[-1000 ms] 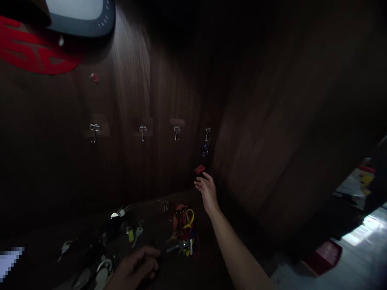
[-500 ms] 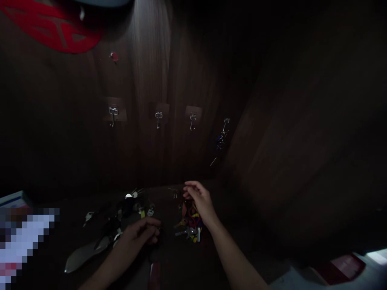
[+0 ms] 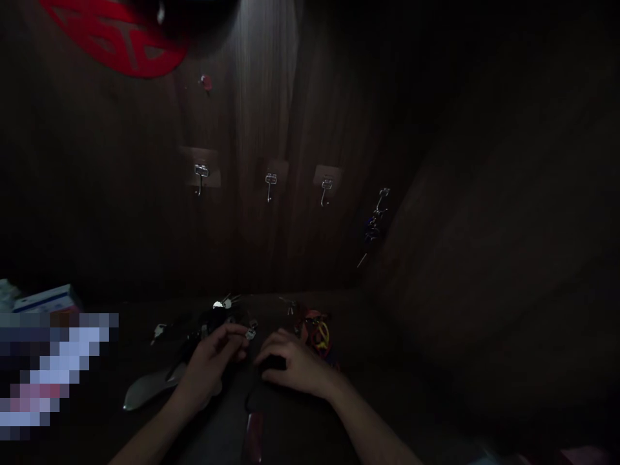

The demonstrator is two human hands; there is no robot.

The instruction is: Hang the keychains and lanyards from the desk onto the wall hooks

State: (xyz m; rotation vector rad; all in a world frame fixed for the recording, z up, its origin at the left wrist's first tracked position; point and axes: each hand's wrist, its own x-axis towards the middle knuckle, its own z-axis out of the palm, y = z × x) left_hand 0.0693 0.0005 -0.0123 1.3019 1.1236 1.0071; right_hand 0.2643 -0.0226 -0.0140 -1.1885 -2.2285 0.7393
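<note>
My left hand (image 3: 209,363) is over a loose pile of keys (image 3: 223,305), its fingers bent towards the thumb. Anything between those fingertips is too dark to make out. A small silver key (image 3: 250,333) lies right beside them. To its right, my right hand (image 3: 298,367) hovers low over the dark surface, fingers curved and the thumb apart, with a gap between them. Behind its wrist lies a bunch of keys with red and yellow cords (image 3: 320,332), partly covered by the hand. A grey shoehorn-like piece (image 3: 148,387) lies left of my left forearm.
Metal hooks (image 3: 270,184) are stuck in a row on the wood back panel; from the rightmost hangs a bunch of keys (image 3: 372,226). A dark red oblong object (image 3: 253,436) lies near the front. A box (image 3: 48,298) stands at left, and a red ornament (image 3: 130,45) hangs above.
My right hand has come off the corded keys, moving left and nearer to me. My left hand has shifted slightly left towards the key pile. The camera view has turned a little left.
</note>
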